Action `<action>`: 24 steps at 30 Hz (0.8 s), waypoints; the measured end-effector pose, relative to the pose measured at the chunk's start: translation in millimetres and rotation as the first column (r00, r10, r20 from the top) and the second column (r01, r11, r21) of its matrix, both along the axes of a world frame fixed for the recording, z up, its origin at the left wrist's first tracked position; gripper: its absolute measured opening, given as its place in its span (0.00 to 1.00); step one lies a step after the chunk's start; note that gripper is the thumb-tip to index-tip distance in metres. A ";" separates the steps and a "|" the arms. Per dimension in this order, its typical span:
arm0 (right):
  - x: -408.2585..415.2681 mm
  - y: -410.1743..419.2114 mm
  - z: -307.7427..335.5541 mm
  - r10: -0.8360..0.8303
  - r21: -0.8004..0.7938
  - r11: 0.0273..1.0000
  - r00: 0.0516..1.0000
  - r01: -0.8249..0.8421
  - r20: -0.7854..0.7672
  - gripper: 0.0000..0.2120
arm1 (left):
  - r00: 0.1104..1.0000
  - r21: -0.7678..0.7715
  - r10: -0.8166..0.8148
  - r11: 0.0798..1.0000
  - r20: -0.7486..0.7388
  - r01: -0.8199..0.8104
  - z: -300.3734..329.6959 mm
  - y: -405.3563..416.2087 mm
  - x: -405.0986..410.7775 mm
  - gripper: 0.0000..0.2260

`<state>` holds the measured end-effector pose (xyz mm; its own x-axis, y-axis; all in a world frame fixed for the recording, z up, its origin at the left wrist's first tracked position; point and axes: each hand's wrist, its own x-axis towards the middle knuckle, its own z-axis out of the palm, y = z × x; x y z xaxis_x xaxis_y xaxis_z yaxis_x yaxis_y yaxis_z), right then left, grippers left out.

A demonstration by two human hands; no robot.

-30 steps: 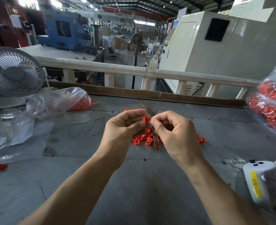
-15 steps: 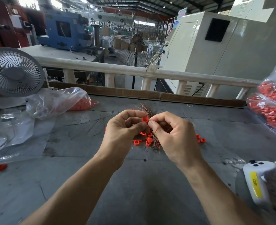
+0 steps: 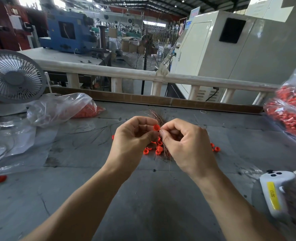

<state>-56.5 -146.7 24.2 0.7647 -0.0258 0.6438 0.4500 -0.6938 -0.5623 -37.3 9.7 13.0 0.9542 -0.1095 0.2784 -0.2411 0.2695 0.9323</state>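
Head view: both hands meet above the middle of the grey counter (image 3: 143, 206), with bare forearms coming in from the bottom edge.
Left hand (image 3: 135, 141): fingers (image 3: 140, 120) are curled inward. Thumb and forefinger pinch the red cap (image 3: 156, 127) from its left side.
Right hand (image 3: 187, 146): fingers (image 3: 171, 123) are curled. Thumb and forefinger tips are closed on the red cap's right edge, and any strand between them is too thin to make out.
Red cap: held clear of the counter between the fingertips of both hands. It sits above the loose caps and just in front of the wire bundle's far end.
Copper wire bundle (image 3: 156, 115): lies on the counter under the hands. Fine strands fan out beyond the knuckles, and the near end shows between the two wrists.
Loose caps (image 3: 158, 149): a small cluster rests on the counter directly below the hands, touching the wire. A few more (image 3: 217, 149) lie just right of the right hand.
Stray cap (image 3: 0, 178): lies alone near the counter's left edge, well apart from the cluster.
Left bag (image 3: 62, 108): clear plastic, slumped on its side at the far left, with red parts gathered in its right end.
Right bag (image 3: 291, 115): clear plastic packed with red parts, at the right edge of the view.
Desk fan (image 3: 13, 77): white, upright, just beside and behind the left bag.
White controller (image 3: 274, 192): lies at the near right of the counter and carries a yellow label.
Cardboard strip (image 3: 143, 98): runs along the counter's far edge, below a pale railing (image 3: 196, 80).
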 end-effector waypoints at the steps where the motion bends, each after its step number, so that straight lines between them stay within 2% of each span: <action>1: -0.1 0.3 0.1 -0.006 -0.007 1.000 1.000 0.006 0.002 0.06 | 1.000 0.016 0.010 1.000 0.010 -0.010 -0.3 -0.3 0.2 0.09; 10: 0.3 -1.9 1.5 -0.031 -0.035 0.999 1.000 0.031 -0.001 0.07 | 1.000 -0.027 0.010 1.000 -0.029 -0.011 -0.7 -0.9 1.2 0.06; 19: 1.5 -3.5 -0.4 0.044 0.048 0.998 0.998 -0.042 -0.034 0.05 | 0.993 -0.088 -0.035 0.996 -0.115 0.025 0.3 5.8 3.1 0.09; 24: 1.5 -2.9 -1.2 0.051 0.032 0.998 0.999 -0.051 -0.011 0.05 | 0.992 -0.084 -0.040 0.996 -0.117 0.030 -0.1 6.9 4.4 0.10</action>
